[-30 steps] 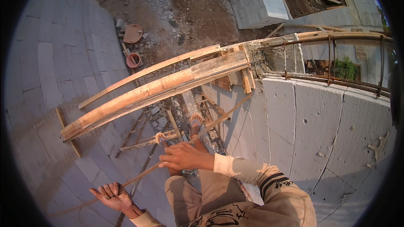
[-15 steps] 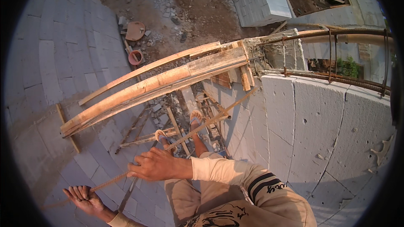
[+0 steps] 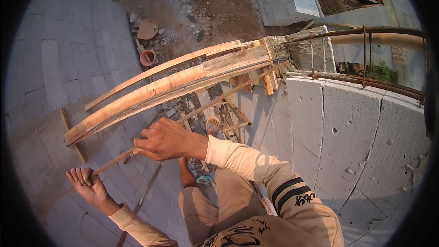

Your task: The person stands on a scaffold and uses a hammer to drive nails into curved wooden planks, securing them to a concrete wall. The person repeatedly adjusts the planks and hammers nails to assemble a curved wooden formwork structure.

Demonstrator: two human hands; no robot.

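Note:
A long ribbed rebar rod [image 3: 228, 93] runs slantwise from the lower left up to the wall end at the right. My right hand [image 3: 167, 139] is closed round it, knuckles up. Farther down the bar, my left hand [image 3: 89, 187] has its fingers curled over it, palm turned up. The rod's upper end reaches the mortared end of the timber formwork [image 3: 183, 77], where a thinner bar also lies along the boards. Its lower end fades against the block wall at lower left.
A grey block wall [image 3: 59, 64] rises on the left; pale blocks [image 3: 345, 128] stand close on the right, topped by a rusty steel cage [image 3: 364, 59]. Below are wooden scaffold pieces [image 3: 235, 126], rubble and an orange bucket [image 3: 147, 58]. Stacked blocks [image 3: 286, 0] stand beyond.
Both hands have moved up with the rod, whose far end now reaches the formwork's right end. My left fingers have curled in more. One foot has shifted back toward me.

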